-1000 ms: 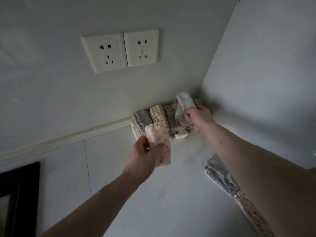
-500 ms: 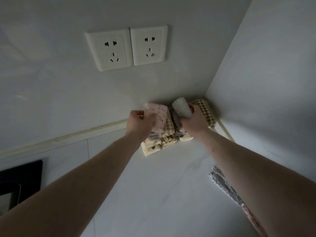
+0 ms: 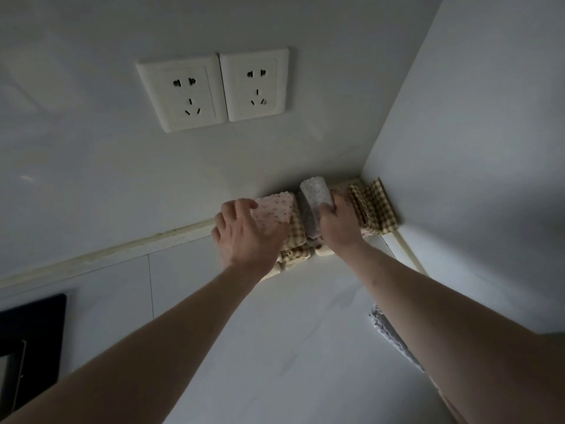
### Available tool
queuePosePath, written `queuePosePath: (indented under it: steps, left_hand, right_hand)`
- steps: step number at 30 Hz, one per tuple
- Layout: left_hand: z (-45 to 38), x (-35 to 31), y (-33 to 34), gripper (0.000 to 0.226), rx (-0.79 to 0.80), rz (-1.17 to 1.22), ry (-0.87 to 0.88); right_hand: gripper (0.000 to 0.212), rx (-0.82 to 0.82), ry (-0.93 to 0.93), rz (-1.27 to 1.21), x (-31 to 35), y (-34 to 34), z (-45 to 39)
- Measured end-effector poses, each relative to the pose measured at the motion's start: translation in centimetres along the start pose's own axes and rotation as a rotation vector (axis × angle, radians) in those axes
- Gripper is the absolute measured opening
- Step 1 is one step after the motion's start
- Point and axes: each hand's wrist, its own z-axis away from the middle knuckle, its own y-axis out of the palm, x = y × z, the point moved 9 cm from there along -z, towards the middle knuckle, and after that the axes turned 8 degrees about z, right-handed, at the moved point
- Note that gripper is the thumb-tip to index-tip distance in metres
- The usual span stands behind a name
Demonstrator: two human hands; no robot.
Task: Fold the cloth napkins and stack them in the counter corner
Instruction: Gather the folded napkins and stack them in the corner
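Observation:
A row of folded napkins stands on edge in the counter corner, against the back wall. My left hand [image 3: 244,237] presses a folded pink dotted napkin [image 3: 275,209] onto the left end of the row. My right hand [image 3: 341,223] grips a pale grey folded napkin [image 3: 316,194] that sticks up from the middle. Between the hands show a checked napkin [image 3: 296,231] and a grey one. A brown checked napkin [image 3: 373,206] leans in the very corner. Cream napkins [image 3: 287,261] lie below the hands.
An unfolded grey scalloped napkin [image 3: 388,328] lies on the white counter [image 3: 290,347] under my right forearm. Two wall sockets [image 3: 214,90] sit above the row. A black hob edge [image 3: 30,332] is at the lower left. The side wall closes the right.
My left hand carried the pink dotted napkin up from the counter front to the left end of the row. My right hand kept hold of the pale grey napkin.

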Motion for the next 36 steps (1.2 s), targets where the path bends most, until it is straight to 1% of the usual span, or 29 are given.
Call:
queuePosePath:
  steps: [1, 2, 4, 5, 7, 8, 9, 10, 13, 15, 17, 19, 21, 22, 25, 28, 31, 34, 35, 36]
  left_hand:
    - [-0.1, -0.9, 0.1, 0.063, 0.019, -0.092, 0.086]
    - [-0.4, -1.3, 0.6, 0.063, 0.065, -0.177, 0.128]
    - [-0.9, -1.6, 1.5, 0.062, 0.168, -0.308, 0.133]
    - [-1.0, -1.7, 1.8, 0.055, 0.196, -0.339, 0.128]
    - [-1.2, -2.2, 1.5, 0.029, 0.198, -0.299, 0.134]
    - [-1.2, -2.6, 1.0, 0.018, 0.176, -0.248, 0.140]
    - [-1.2, -3.0, 0.3, 0.011, 0.140, -0.197, 0.150]
    - [-1.3, -3.4, -0.5, 0.009, 0.095, -0.155, 0.170]
    - [-1.5, -4.5, -3.2, 0.011, -0.067, -0.110, 0.261]
    - [-1.6, -4.5, -3.5, 0.011, -0.098, -0.120, 0.267]
    - [-1.7, -3.9, -2.6, 0.010, -0.057, -0.127, 0.208]
    - [-1.4, -2.8, -0.6, 0.009, 0.044, -0.142, 0.102]
    - [-0.9, -2.1, 1.5, 0.023, 0.162, -0.187, 0.038]
    - [-0.6, -2.0, 2.1, 0.030, 0.194, -0.202, 0.030]
    - [-0.3, -2.5, 1.8, 0.042, 0.175, -0.180, 0.059]
    - [-0.3, -2.6, 0.3, 0.042, 0.111, -0.112, 0.101]
    - [-0.6, -1.3, -0.9, 0.046, 0.039, -0.038, 0.084]
    - [-0.4, 0.2, -1.3, 0.060, 0.029, -0.011, 0.034]
    - [-0.2, 0.5, -1.4, 0.060, 0.021, -0.004, 0.028]
    - [0.1, 0.6, -1.7, 0.058, 0.009, 0.002, 0.040]
  right_hand:
    - [0.061, -0.015, -0.006, 0.014, -0.3, -0.2, 0.0]
    - [0.060, -0.038, -0.007, 0.021, -0.7, -0.4, -0.2]
    - [0.054, -0.067, 0.014, 0.012, -1.5, -0.8, -0.3]
    - [0.046, -0.061, 0.025, -0.010, -1.5, -1.0, 0.0]
    - [0.027, -0.031, 0.038, -0.084, -1.5, -0.9, 0.1]
    - [0.022, -0.020, 0.042, -0.121, -1.5, -0.8, 0.0]
    - [0.020, -0.020, 0.045, -0.135, -1.5, -0.9, 0.0]
    - [0.022, -0.031, 0.054, -0.156, -1.6, -1.0, -0.2]
    - [0.029, -0.080, 0.066, -0.264, -1.6, -1.5, -0.7]
    - [0.028, -0.090, 0.060, -0.325, -1.4, -1.7, -0.9]
    - [0.032, -0.062, 0.042, -0.349, -1.3, -1.3, -1.1]
    - [0.039, -0.013, 0.012, -0.269, -1.4, -0.5, -1.3]
    - [0.042, 0.008, 0.000, -0.143, -1.8, 0.0, -1.2]
    - [0.042, -0.010, -0.002, -0.120, -1.8, -0.1, -1.1]
    - [0.050, -0.110, -0.030, -0.157, -1.7, -1.2, -1.0]
    - [0.046, -0.149, -0.060, -0.170, -1.7, -1.7, -0.8]
    - [0.046, -0.214, -0.095, -0.136, -2.0, -2.7, -0.3]
    - [0.043, -0.427, -0.019, -0.187, -4.5, -4.7, 1.2]
    - [0.044, -0.513, 0.037, -0.235, -5.8, -5.4, 1.9]
    - [0.049, -0.572, 0.114, -0.285, -7.2, -5.7, 2.5]
